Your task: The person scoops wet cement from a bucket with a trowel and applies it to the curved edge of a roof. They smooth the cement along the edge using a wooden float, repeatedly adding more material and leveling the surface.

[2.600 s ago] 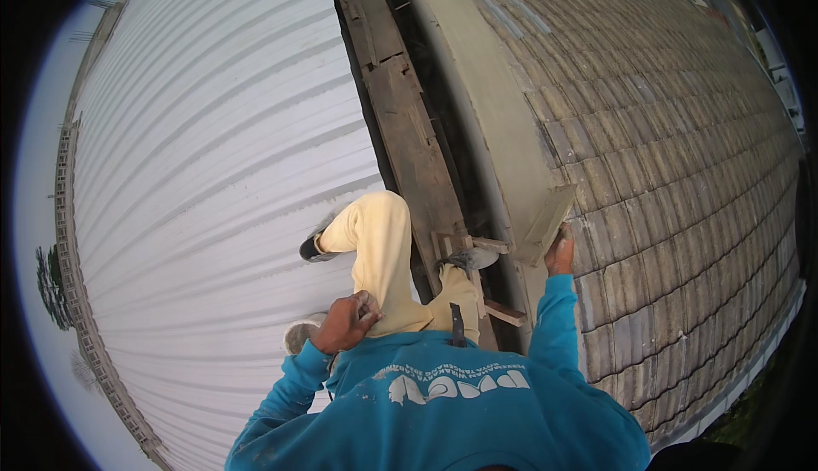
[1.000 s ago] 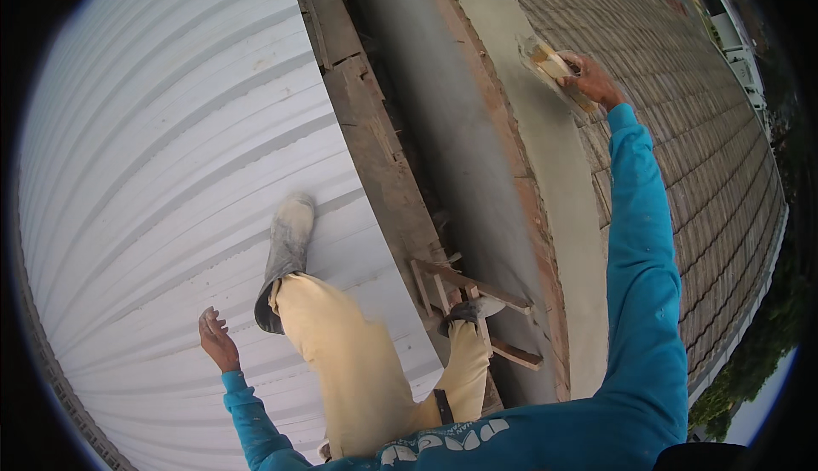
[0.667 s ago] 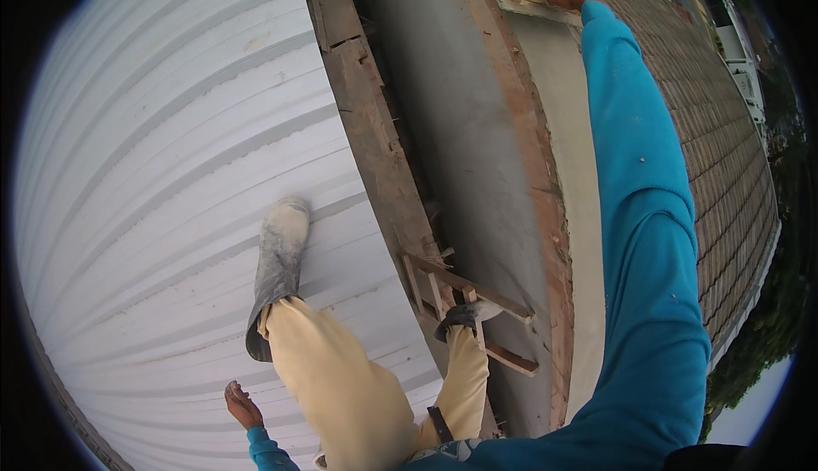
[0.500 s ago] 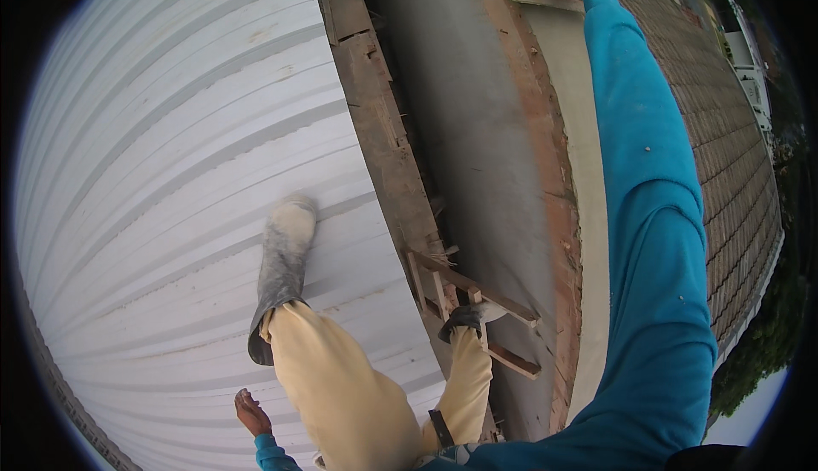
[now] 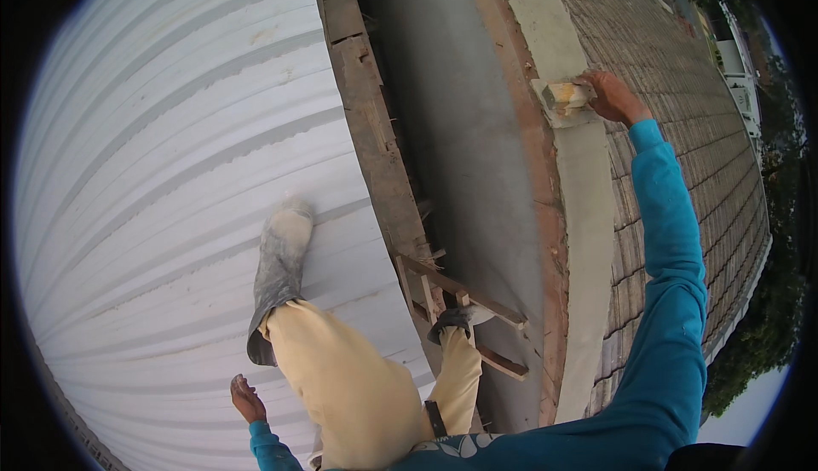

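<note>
My right hand (image 5: 614, 99) is stretched far out to the right, gripping a plastering float (image 5: 564, 101) by its handle. The float has a pale, mortar-smeared base and lies against a grey mortar strip (image 5: 588, 190) along the top of the wall. At the lower left hangs my left hand (image 5: 247, 399), well above the white corrugated metal roofing (image 5: 170, 215). Its fingers are loosely curled and nothing shows in them.
A dark gap with a grey wall face (image 5: 469, 156) runs between the metal roofing and the mortar strip. My left boot (image 5: 285, 245) stands on the metal; my right boot (image 5: 452, 322) is by a wooden frame (image 5: 464, 288). Brown roof tiles (image 5: 656, 71) slope away rightward.
My right hand has drawn the float nearer along the mortar strip, from the top edge of the view. My right elbow is more bent. The left hand has shifted slightly.
</note>
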`<state>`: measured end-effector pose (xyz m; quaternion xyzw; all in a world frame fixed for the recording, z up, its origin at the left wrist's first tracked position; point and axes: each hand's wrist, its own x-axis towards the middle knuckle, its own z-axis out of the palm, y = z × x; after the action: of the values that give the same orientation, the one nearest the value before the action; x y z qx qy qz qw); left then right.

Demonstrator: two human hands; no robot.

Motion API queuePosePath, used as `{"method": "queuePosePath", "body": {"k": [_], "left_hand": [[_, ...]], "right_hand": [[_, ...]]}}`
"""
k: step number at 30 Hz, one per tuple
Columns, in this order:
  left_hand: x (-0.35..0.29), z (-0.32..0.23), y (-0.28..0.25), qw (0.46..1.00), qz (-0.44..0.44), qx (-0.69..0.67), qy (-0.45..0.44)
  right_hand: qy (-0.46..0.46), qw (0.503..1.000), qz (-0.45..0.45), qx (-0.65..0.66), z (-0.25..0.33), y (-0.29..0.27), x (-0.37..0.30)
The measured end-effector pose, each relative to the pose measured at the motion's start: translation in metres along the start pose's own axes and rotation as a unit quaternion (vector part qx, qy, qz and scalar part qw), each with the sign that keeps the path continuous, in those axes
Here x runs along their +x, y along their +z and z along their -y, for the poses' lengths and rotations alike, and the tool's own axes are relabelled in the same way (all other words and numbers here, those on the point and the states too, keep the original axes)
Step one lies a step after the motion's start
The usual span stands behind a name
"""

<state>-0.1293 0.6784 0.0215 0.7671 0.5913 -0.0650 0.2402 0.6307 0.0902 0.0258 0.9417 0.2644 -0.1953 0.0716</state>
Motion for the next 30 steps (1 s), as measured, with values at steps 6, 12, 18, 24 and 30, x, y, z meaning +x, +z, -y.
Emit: {"method": "queuePosePath", "body": {"k": [6,12,18,24,30], "left_hand": [[0.030,-0.057,0.023,0.998,0.025,-0.010,0.053],[0.025,-0.030,-0.008,0.999,-0.003,0.014,0.039],[-0.003,0.015,-0.045,0.998,-0.025,0.037,-0.046],[-0.031,0.016,-0.040,0.998,-0.039,0.006,-0.050],[-0.049,-0.019,-0.014,1.000,-0.015,-0.017,0.015]], "right_hand": [[-0.002,0.990,-0.135,0.039,-0.028,-0.023,0.072],[0.082,0.989,-0.120,-0.006,-0.003,-0.051,0.184],[0.067,0.992,-0.106,-0.027,-0.026,-0.047,0.191],[-0.027,0.999,-0.017,-0.024,-0.026,-0.030,0.117],[-0.097,0.995,0.027,0.003,-0.013,0.014,-0.025]]}}
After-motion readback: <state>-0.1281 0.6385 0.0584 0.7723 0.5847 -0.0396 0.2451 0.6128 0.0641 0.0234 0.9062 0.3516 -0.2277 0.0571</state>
